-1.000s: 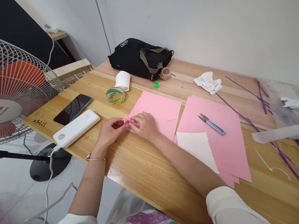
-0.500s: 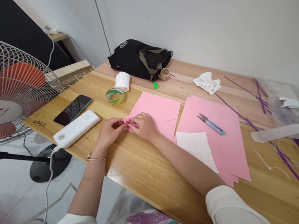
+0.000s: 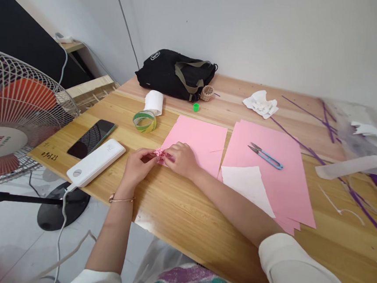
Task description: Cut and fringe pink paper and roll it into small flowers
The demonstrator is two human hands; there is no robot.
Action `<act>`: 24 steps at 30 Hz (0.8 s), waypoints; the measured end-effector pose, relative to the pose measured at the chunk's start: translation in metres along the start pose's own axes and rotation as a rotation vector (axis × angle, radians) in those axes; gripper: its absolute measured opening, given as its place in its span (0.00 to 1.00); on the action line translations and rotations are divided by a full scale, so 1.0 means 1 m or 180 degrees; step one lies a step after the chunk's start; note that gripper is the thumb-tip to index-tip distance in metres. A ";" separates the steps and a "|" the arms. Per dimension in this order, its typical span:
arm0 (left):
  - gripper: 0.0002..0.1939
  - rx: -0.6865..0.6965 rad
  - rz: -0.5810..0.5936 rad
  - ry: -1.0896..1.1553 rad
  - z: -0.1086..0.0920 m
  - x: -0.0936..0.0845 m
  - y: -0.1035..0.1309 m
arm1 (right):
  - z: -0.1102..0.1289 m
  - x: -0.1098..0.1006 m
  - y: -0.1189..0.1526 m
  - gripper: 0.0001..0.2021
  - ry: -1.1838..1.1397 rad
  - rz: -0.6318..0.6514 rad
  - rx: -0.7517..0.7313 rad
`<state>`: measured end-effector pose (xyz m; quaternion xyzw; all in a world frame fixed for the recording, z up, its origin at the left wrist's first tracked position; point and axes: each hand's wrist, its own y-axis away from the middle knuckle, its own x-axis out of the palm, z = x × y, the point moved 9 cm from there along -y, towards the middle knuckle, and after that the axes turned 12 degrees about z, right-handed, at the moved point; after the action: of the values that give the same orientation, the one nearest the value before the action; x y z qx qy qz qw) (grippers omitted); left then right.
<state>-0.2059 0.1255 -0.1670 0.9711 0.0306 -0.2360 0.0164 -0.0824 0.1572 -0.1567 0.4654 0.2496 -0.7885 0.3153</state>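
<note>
A small pink paper flower (image 3: 159,152) with a fringed head is pinched between both hands, just over the lower left corner of a pink sheet (image 3: 198,136). My left hand (image 3: 137,168) closes on it from the left, thumb and forefinger at its edge. From the right, my right hand (image 3: 181,158) grips it with bent fingers. The fingertips hide the flower's underside. Right of the hands, blue-handled thread snips (image 3: 268,157) lie on a stack of pink paper (image 3: 280,185), with a white paper piece (image 3: 247,184) partly over the stack.
On the left are a phone (image 3: 92,139), a white power bank (image 3: 97,162) with a cable, and a fan (image 3: 7,130). Behind the hands sit a tape roll (image 3: 144,122), a tissue roll (image 3: 154,102), a green cap (image 3: 196,108) and a black bag (image 3: 163,75). Purple strips (image 3: 319,158) lie right.
The flower's fringed head looks slightly more spread. Both hands keep almost the same place and grip; the view has shifted very slightly.
</note>
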 end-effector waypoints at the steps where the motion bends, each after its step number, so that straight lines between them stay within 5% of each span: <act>1: 0.15 0.0001 -0.0003 -0.0009 0.000 0.000 0.000 | 0.000 0.000 0.000 0.11 -0.0002 -0.0006 -0.0001; 24: 0.16 0.0137 0.0058 -0.0356 0.010 0.003 -0.006 | -0.002 0.002 -0.001 0.10 -0.0089 0.0004 -0.0047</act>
<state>-0.2086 0.1311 -0.1777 0.9568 0.0158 -0.2903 -0.0007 -0.0829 0.1586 -0.1593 0.4521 0.2507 -0.7929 0.3227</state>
